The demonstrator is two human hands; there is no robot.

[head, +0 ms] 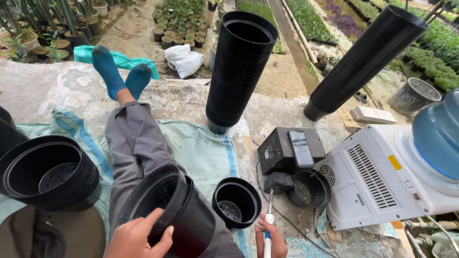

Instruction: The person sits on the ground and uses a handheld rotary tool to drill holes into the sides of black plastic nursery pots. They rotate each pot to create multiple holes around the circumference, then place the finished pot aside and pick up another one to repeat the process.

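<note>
My left hand point(136, 239) grips the rim of a short stack of black plastic pots point(179, 210) lying tilted across my lap. My right hand point(270, 241) holds a thin white-and-blue rod tool point(268, 224) upright, its metal tip pointing up beside a single black pot point(236, 201) that stands on the ground next to my thigh. My grey-trousered legs point(136, 138) stretch forward, ending in blue socks.
A lying stack of pots point(48, 172) is at left. Two tall pot stacks point(239, 67) point(366, 57) lean ahead. A black box point(279, 150) with a phone, a tipped pot point(310, 189) and a white water dispenser point(382, 177) sit at right. Plant beds lie beyond.
</note>
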